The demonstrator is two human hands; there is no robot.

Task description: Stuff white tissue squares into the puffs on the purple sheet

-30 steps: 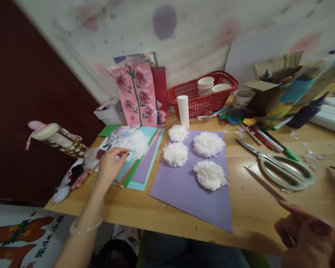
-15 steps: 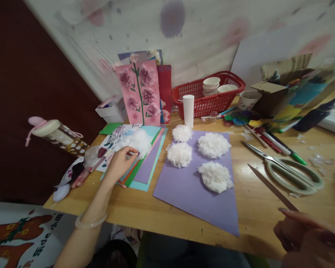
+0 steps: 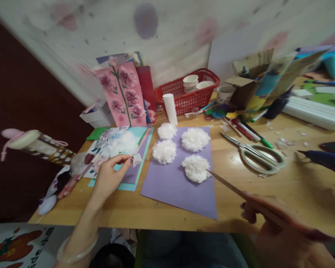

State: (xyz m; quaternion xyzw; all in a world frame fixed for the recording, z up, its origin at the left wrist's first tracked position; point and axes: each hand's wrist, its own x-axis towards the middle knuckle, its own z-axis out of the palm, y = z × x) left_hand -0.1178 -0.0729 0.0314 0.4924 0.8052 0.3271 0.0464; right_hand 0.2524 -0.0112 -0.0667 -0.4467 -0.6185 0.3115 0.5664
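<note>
Between the thumb and index finger of my left hand (image 3: pixel 113 171) is a small white paper piece (image 3: pixel 137 160), over the stack of coloured sheets (image 3: pixel 131 178). My right hand (image 3: pixel 279 223) grips a thin brown stick (image 3: pixel 229 185), whose tip meets or overlaps the edge of the lower right white paper flower (image 3: pixel 195 168). Several ruffled white flowers, including one at the upper right (image 3: pixel 195 139), lie on a purple sheet (image 3: pixel 175 190). A fluffy white pile (image 3: pixel 123 143) rests on the stack behind my left hand.
Scissors (image 3: pixel 259 154) lie right of the purple sheet, with markers (image 3: pixel 248 130) behind them. A blue glue gun (image 3: pixel 324 160) is at the right. A red basket (image 3: pixel 190 102) holds white cups. A pink flower picture (image 3: pixel 123 95) leans at the back; a bottle (image 3: pixel 39 145) stands left.
The view has shifted right. My left hand has moved toward the purple sheet and now shows a white piece. My right hand has brought the stick to the lower right flower.
</note>
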